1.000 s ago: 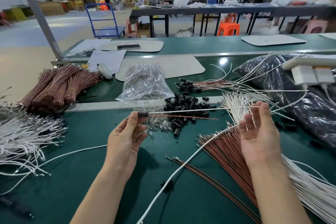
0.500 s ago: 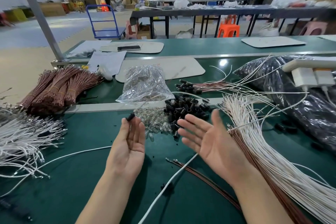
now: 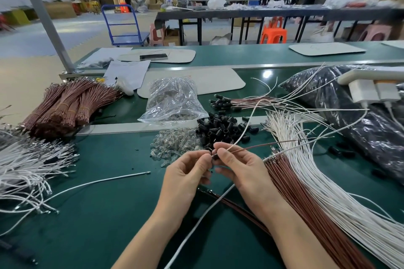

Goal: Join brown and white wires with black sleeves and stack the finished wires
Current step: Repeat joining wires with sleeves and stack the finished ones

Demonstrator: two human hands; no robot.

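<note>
Green matting, smooth and dull, covers the bench (image 3: 98,214). At centre frame the two hands are right together, fingertips almost touching. The left hand (image 3: 185,174) pinches a short black sleeve (image 3: 215,156) from the left, fingers curled. The right hand (image 3: 242,172) nips the same sleeve from the other end, thumb on top.

Out of that sleeve run two thin leads. A white wire (image 3: 243,132) arcs up toward the upper right, and a brown wire (image 3: 262,147) shoots straight off to the right.

Just above the fingers sits a heap of black sleeves (image 3: 220,129), stubby little tubes. Glassy clear plastic bits (image 3: 175,144) are scattered beside it, and a crinkled clear bag (image 3: 175,102) lies behind.

Right of that bag are the finished wires (image 3: 220,102), stacked flat with their black-capped ends pointing left.

Down the right side sweeps a fan of white wires (image 3: 317,170) over a fan of brown wires (image 3: 306,205), both curving to the lower right corner. A glossy black plastic sack (image 3: 360,129) lies at the right edge, and a white power strip (image 3: 371,76) juts in over it.

At the left are tied brown bundles (image 3: 65,105) and, below them, a tangle of loose white wires (image 3: 21,164).
</note>
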